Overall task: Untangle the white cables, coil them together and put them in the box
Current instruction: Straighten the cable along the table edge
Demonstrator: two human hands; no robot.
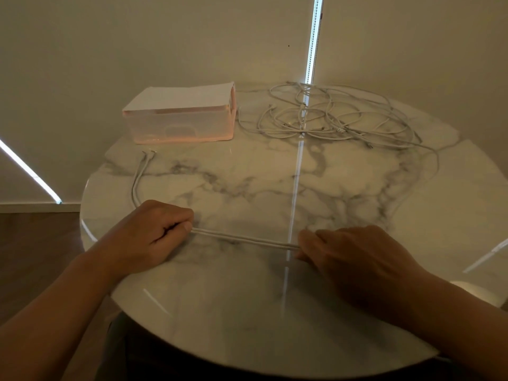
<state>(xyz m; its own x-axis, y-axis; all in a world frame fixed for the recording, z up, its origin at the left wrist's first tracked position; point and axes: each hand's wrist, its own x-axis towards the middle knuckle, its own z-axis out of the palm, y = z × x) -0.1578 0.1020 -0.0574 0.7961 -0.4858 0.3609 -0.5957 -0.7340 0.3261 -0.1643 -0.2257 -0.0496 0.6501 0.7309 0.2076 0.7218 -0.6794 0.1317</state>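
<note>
Two bare hands hold a pair of thin white cables [247,239], pulled straight between them, low over a round white marble table [343,182]. The left hand [154,232] is curled in a fist around the pair; past it, the cables curve away to their plugs, just short of a translucent pink plastic box [181,125]. The right hand [354,257] pinches the other end at its fingertips. A loose tangle of white cables [330,116] lies right of the box.
</note>
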